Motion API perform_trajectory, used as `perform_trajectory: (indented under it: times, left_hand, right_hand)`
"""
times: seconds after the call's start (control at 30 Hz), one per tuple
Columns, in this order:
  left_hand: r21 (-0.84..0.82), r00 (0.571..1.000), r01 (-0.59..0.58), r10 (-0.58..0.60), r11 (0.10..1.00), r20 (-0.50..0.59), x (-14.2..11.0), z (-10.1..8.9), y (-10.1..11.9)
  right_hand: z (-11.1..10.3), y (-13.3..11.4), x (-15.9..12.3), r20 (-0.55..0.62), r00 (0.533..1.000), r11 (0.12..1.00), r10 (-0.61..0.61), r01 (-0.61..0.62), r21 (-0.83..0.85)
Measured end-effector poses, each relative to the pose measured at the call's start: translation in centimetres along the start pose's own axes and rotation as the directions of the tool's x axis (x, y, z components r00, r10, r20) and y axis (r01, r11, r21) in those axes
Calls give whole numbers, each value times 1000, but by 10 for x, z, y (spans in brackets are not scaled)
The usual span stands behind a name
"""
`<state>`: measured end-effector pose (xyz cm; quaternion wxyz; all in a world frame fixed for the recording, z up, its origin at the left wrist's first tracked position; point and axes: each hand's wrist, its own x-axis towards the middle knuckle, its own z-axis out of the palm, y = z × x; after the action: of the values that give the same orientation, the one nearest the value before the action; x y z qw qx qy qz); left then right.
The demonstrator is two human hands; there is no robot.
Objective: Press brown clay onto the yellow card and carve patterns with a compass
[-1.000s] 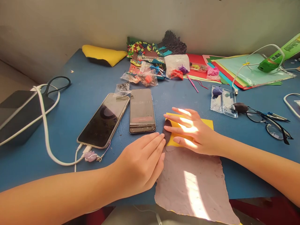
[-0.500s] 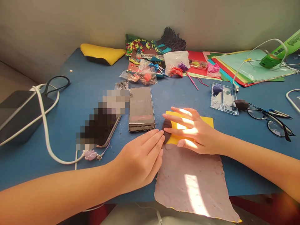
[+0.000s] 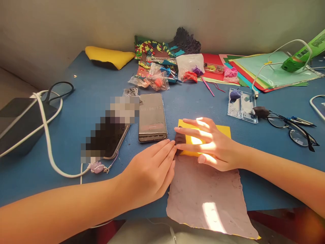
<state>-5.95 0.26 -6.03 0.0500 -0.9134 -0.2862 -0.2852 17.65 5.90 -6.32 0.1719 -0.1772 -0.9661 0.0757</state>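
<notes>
A yellow sheet [image 3: 223, 131] lies on the blue table, its near part covered by a thin, flattened layer of greyish-mauve clay [image 3: 193, 189]. At its far left corner is a dark patch of clay [image 3: 180, 137]. My right hand [image 3: 212, 144] rests palm down over the yellow part with fingers spread, fingertips on the dark clay. My left hand [image 3: 152, 171] lies along the sheet's left edge, fingers stretched out together, their tips at the dark clay's edge. The undersides of both hands are hidden.
A phone [image 3: 152, 118] with a timer lies left of the sheet, beside a second, partly blurred phone [image 3: 118, 142]. To the right are a clear plastic case [image 3: 242, 105] and eyeglasses [image 3: 291, 128]. Clay packets [image 3: 159, 81] and coloured papers [image 3: 269, 74] lie at the back.
My right thumb has shifted slightly right, and its fingers have moved a little over the dark clay. My left hand keeps nearly the same place. The whole view has shifted slightly.
</notes>
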Motion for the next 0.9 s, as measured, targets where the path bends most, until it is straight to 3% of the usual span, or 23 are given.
perform_trajectory:
  times: [0.33,0.47,0.6,0.9]
  left_hand:
    - [-11,1000,24,-24,1000,-16,-1,-2,1]
    - [-29,1000,-16,17,999,22,-1,0,-3]
    - [-51,987,-30,38,998,153,0,0,-4]
    - [-24,974,-27,31,999,223,-1,-2,1]
  right_hand:
    - [-7,-2,2,100,995,997,19,-26,71]
    - [-3,0,0,-15,1000,994,-15,17,104]
    - [0,-1,-3,-201,979,997,41,-26,73]
    - [-7,-6,3,-63,998,995,-26,20,-93]
